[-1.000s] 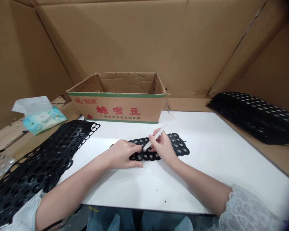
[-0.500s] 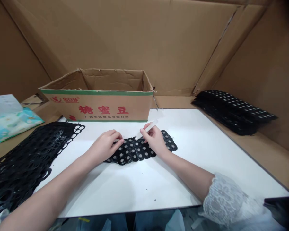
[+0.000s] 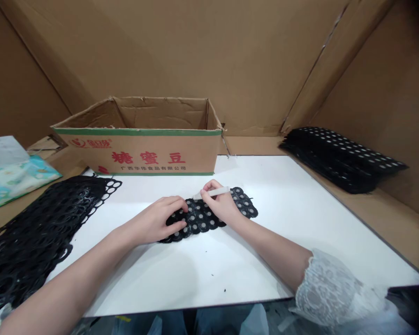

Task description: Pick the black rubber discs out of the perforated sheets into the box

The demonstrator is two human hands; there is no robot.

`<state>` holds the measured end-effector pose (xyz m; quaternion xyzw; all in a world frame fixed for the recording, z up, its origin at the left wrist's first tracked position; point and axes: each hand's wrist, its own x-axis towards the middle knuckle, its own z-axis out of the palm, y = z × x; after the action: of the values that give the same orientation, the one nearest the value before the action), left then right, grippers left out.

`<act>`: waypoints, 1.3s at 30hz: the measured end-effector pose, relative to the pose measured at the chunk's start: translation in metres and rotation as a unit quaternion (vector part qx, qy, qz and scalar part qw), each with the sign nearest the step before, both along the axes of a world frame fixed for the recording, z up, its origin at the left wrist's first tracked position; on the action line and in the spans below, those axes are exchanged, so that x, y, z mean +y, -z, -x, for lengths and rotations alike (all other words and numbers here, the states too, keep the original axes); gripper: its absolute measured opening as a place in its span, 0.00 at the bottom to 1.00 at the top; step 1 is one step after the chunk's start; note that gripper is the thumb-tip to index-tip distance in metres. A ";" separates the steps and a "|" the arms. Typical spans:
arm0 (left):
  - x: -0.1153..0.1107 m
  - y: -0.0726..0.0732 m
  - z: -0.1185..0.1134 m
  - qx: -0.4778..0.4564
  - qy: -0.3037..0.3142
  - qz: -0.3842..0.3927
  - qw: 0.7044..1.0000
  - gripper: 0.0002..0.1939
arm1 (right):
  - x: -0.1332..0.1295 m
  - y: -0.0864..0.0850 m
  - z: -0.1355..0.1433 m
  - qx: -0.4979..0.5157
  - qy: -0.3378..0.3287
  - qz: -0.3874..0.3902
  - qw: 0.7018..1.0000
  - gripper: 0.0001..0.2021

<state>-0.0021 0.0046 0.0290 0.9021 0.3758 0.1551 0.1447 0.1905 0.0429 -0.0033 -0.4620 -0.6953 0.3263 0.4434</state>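
Note:
A black rubbery sheet (image 3: 203, 217) with rows of pale round dots lies on the white tabletop (image 3: 160, 279). My left hand (image 3: 164, 217) rests on its left end, thumb and fingers spread apart over the sheet. In the fingers of my right hand (image 3: 220, 201) is a slim, whitish pen-like tool (image 3: 218, 191), held as one holds a pen. The tool lies at a low slant, its tip near the sheet's far edge. My right hand covers part of the sheet toward its right end.
An open cardboard box (image 3: 136, 151) with red lettering stands behind the sheet. Black sheets with open rings (image 3: 35, 228) lie at the left, near a tissue pack (image 3: 21, 179). Dotted black sheets (image 3: 338, 160) are stacked at the right. Cardboard walls (image 3: 195, 56) surround the table.
My left hand has opened from a pinch at the sheet's far left edge and now lies across it. The pen-like tool has tipped flatter, its tip shifting slightly left and away from me.

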 end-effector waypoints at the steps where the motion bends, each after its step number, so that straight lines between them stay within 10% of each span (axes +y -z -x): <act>1: 0.000 0.000 0.000 -0.002 0.000 0.007 1.000 0.10 | 0.000 0.000 0.000 -0.001 0.002 0.001 1.000 0.06; 39: 0.018 0.004 0.000 0.022 0.007 0.033 0.999 0.25 | -0.004 -0.001 0.004 -0.025 0.021 -0.004 0.999 0.08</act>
<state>-0.0018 0.0221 0.0250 0.9027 0.3773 0.1221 0.1669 0.1868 0.0393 -0.0024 -0.4825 -0.6976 0.3023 0.4349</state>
